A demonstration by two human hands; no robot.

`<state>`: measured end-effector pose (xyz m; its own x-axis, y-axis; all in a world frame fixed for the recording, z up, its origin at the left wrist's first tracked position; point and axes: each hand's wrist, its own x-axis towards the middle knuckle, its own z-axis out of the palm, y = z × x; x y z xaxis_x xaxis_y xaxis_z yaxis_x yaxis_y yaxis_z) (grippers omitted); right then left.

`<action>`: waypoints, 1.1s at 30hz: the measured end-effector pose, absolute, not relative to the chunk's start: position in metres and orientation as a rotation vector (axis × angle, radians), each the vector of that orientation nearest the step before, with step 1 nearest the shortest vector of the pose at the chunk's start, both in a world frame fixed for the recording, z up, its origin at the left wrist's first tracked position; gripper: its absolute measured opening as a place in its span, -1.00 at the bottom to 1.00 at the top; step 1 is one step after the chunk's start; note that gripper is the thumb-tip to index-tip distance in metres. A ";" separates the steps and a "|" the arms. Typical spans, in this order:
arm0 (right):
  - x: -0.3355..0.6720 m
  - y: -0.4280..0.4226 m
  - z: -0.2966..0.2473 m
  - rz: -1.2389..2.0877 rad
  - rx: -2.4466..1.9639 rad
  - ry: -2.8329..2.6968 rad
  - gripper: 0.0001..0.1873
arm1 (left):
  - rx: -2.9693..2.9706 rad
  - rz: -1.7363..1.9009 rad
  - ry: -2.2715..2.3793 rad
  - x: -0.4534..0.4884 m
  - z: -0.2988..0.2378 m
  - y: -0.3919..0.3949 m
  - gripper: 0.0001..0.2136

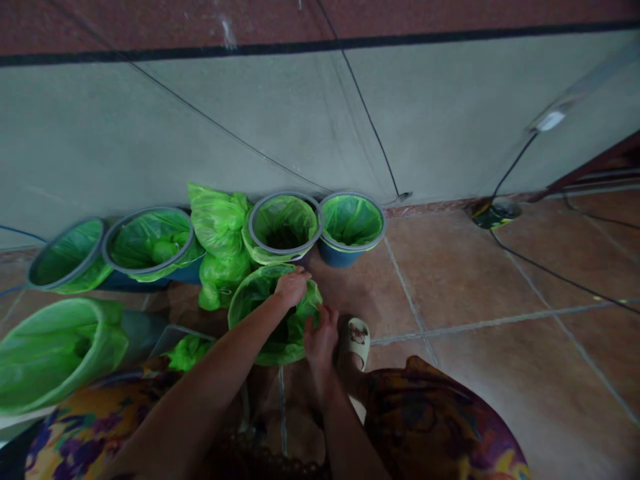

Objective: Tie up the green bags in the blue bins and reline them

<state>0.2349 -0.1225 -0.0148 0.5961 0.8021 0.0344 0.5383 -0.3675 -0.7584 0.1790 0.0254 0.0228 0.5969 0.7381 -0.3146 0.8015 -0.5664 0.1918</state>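
Note:
A trash bin lined with a green bin bag [245, 297] stands on the floor in front of me, between my feet and the wall-side bins. My left hand [293, 288] reaches across it and is closed on the bag's edge at the far right rim. On the right side of the same rim, my right hand [321, 335] grips the bag edge between thumb and fingers. The bag's folds hide parts of the fingertips. The inside of the bin is dark, and its contents cannot be made out.
Against the wall [450, 120] stand several lined bins, including a blue one [343, 257]. Between them sit knotted green bags [220, 227]. A larger lined bin [105, 360] tilts at the left. A black cable [555, 277] crosses the tiles; my slippered foot [357, 340] is close by.

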 end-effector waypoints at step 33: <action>0.260 -0.111 -0.058 0.927 -1.645 -0.224 -0.67 | 1.997 0.118 1.460 0.152 0.014 -0.115 -0.89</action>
<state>0.2602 -0.1112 -0.0585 0.6667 0.5964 -0.4470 -0.3259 -0.3062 -0.8945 0.1521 -0.1150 0.0145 0.3750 0.8787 -0.2953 0.8200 -0.1658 0.5478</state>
